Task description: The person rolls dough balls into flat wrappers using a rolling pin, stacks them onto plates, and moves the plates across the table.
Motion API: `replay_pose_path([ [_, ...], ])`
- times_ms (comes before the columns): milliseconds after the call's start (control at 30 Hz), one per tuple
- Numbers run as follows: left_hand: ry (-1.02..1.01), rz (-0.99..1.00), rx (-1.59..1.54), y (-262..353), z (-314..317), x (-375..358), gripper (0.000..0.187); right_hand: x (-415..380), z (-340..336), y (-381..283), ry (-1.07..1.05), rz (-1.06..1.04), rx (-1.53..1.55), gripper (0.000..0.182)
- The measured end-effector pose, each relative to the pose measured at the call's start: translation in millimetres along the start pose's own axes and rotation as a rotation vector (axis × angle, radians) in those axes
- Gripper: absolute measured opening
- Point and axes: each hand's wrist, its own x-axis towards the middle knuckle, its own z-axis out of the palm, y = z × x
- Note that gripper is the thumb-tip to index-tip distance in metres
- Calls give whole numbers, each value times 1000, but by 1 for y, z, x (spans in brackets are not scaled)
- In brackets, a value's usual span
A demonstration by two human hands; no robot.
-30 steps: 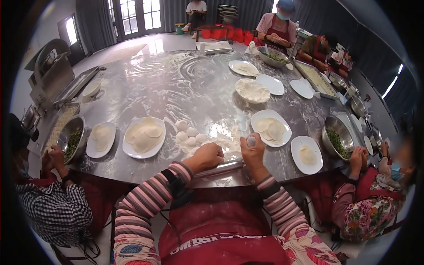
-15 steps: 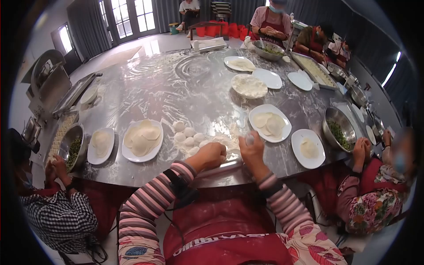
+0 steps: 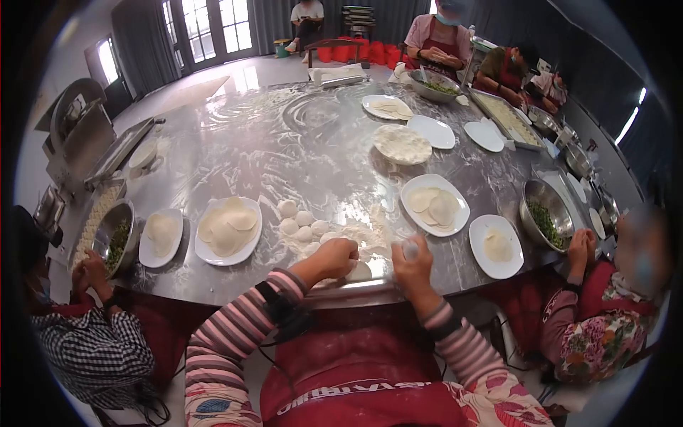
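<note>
At the table's near edge my left hand is closed, its fingers pinching the edge of a small round dough wrapper that lies on the metal. To its right my right hand is wrapped round a rolling pin, whose pale rounded end pokes up from the fist; the rest of the pin is mostly hidden. Several floured dough balls sit just beyond my left hand, beside a patch of loose flour.
Plates of rolled wrappers stand left and right. A dish of flour lies farther back. Co-workers' hands are by a filling bowl at left and near another bowl at right. The steel table is streaked with flour.
My left hand has shifted slightly left, and more of the dough wrapper shows beside its fingers. My right hand, still holding the rolling pin, has moved a little right and toward me.
</note>
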Motion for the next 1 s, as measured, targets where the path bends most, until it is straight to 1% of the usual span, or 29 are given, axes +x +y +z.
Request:
replay_pose_path([
  [33,41,8,39,-3,0,-3,13,-10,-9,-1,-16,31,47,21],
  [100,7,-8,14,-3,-3,-7,13,-13,-8,-2,-19,80,95,21],
  [133,-38,-17,-10,-1,-3,-9,14,-3,0,-3,-1,60,50,20],
  [167,-35,-1,25,2,-6,-7,15,9,8,-3,19,36,2,19],
  [200,-42,4,33,2,-5,-4,15,19,20,5,5,56,7,18],
  [267,47,41,69,-2,-1,5,16,33,36,12,15,-17,-31,19],
  [367,-12,58,68,0,-4,2,17,20,20,2,20,3,-28,19],
  [400,-44,70,88,2,-6,-2,17,6,10,10,-9,-26,-77,20],
  [467,-28,50,40,1,-8,-10,17,-17,-10,-1,1,84,5,20],
  [533,-123,-6,-126,0,-9,-14,16,-11,-4,-2,7,63,16,19],
  [567,-143,-3,-121,1,-7,-12,16,-7,-4,-3,19,48,25,19],
  [600,-118,-1,-92,3,-7,-8,17,6,1,7,-69,-343,-297,19],
  [667,-83,14,-46,5,-9,3,17,25,33,17,41,-21,14,19],
  [733,-56,-12,49,4,-4,12,19,30,35,15,48,-13,15,19],
  [800,-65,-11,36,2,-1,11,20,25,26,14,32,-1,8,19],
  [867,-101,30,113,6,-6,2,18,4,-7,6,-92,-453,-445,19],
  [900,-72,11,61,4,-5,-2,18,-5,-11,-2,-100,-455,-441,19],
  [967,-86,-27,8,7,-8,-7,18,-21,-18,-12,-21,160,73,19],
  [1000,-108,-56,-40,8,-7,-9,19,-17,-13,-12,-15,170,72,19],
])
